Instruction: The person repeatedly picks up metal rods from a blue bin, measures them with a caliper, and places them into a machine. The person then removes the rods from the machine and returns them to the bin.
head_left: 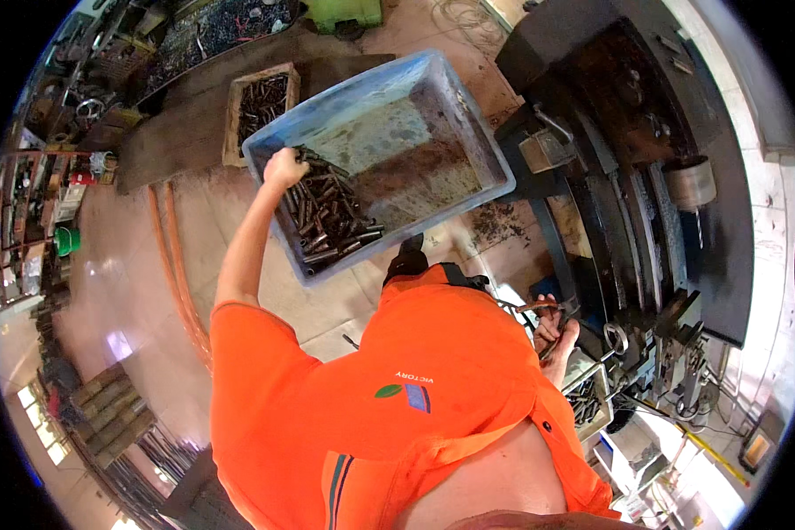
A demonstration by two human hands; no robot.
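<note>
My left hand (284,168) reaches over the left wall of a large blue plastic bin (389,79), fingers curled downward at a pile of dark metal tube pieces (327,212). A dark piece shows right beside the fingertips, but what lies inside the grasp is hidden. The pile fills the bin's left end. On my other side, my right hand (553,340) is at the edge of a dark machine (627,238), close to a brownish bar (537,306). Its fingers are bent, and whatever they hold is too small and shadowed to name.
Behind the bin's left corner stands a wooden box (237,115) of similar metal pieces. A light-coloured crate (602,402) with metal parts sits near my right arm. Orange hoses (172,265) lie on the floor to the left, before shelves (31,221). A handwheel (616,338) projects from the machine.
</note>
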